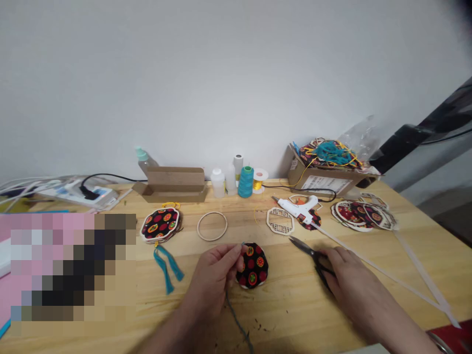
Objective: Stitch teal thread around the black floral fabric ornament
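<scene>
My left hand (221, 268) is closed in a pinch at the left edge of a round fabric-covered piece (253, 265), black with red and orange patterns. A grey-teal cord (238, 322) runs down from under that hand, and a small teal end shows at the fingertips. Part of the piece is hidden behind the fingers. To the right, my right hand (341, 270) is closed around the black handles of a pair of scissors (311, 253), whose blades point left over the table. A wooden ring (212, 226) and a wooden lattice frame (280, 221) lie beyond the hands.
A white glue gun (300, 210) rests at right, beside stacked patterned pieces (363, 214). Behind are a filled cardboard box (324, 182), teal thread (246, 183), bottles (218, 183) and an open carton (175, 189). A tasselled ornament (161, 224) lies left.
</scene>
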{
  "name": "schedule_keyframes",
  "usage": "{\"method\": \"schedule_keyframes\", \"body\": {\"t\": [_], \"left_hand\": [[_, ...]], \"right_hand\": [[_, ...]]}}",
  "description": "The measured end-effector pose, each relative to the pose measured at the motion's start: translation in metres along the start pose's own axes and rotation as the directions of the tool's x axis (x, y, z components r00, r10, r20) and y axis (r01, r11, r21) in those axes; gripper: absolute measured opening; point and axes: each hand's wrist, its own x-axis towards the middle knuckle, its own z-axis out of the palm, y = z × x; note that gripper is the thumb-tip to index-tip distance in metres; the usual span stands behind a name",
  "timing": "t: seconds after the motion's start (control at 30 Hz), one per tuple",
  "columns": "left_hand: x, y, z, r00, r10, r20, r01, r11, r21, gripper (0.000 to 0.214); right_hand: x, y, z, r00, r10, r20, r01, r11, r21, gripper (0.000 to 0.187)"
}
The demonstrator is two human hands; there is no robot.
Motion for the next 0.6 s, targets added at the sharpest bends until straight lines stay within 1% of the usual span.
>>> {"method": "schedule_keyframes", "body": {"t": [0.1, 0.23, 0.37, 0.5, 0.6], "left_hand": [[0.001, -0.001, 0.000, 1.000, -0.004, -0.017, 0.004, 1.000, 0.008, 0.025], [0.001, -0.001, 0.000, 1.000, -0.003, -0.028, 0.004, 1.000, 0.022, 0.025], [0.001, -0.001, 0.000, 1.000, 0.017, -0.015, -0.017, 1.000, 0.024, 0.024], [0.001, 0.000, 0.000, 0.999, 0.037, -0.013, -0.037, 0.999, 0.017, 0.022], [0.001, 0.001, 0.000, 0.999, 0.046, -0.014, -0.046, 0.999, -0.003, 0.018]], "right_hand": [[-0.002, 0.003, 0.004, 1.000, 0.008, -0.030, -0.008, 1.000, -0.010, 0.035], [-0.002, 0.004, 0.004, 0.999, 0.035, -0.001, -0.035, 0.999, 0.007, 0.036], [-0.003, 0.007, 0.005, 0.999, 0.044, -0.001, -0.044, 0.998, 0.036, 0.037], [-0.009, 0.012, 0.008, 1.000, 0.027, 0.000, -0.027, 0.996, 0.088, 0.039], [-0.012, 0.012, 0.006, 0.999, 0.043, 0.017, -0.045, 0.991, 0.126, 0.036]]}}
